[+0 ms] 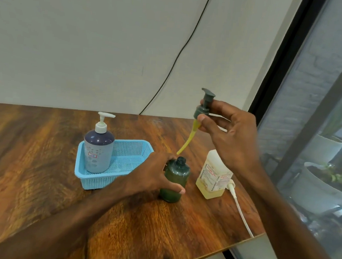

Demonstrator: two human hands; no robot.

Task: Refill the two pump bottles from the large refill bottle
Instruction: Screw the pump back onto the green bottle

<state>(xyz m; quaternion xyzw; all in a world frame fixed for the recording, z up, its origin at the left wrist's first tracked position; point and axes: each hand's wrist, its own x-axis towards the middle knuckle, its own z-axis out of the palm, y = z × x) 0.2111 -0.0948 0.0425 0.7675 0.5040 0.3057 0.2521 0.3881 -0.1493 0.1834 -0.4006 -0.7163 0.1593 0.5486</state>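
A small dark green pump bottle (174, 180) stands upright on the wooden table with its neck uncovered. My left hand (152, 175) grips its body. My right hand (225, 131) pinches the green pump head (204, 105) in the air above and right of the bottle; its yellow-coated dip tube (187, 140) slants down, its tip just above the neck. A blue-grey pump bottle (98, 150) with a white pump stands in a light blue basket (129, 158). The large refill bottle (213, 175), translucent with yellowish liquid, stands to the right of the green bottle.
A white cable (239, 208) runs from beside the refill bottle over the table's right edge (238, 245). A black cable (170, 72) hangs down the grey wall behind. A window with potted plants outside lies to the right.
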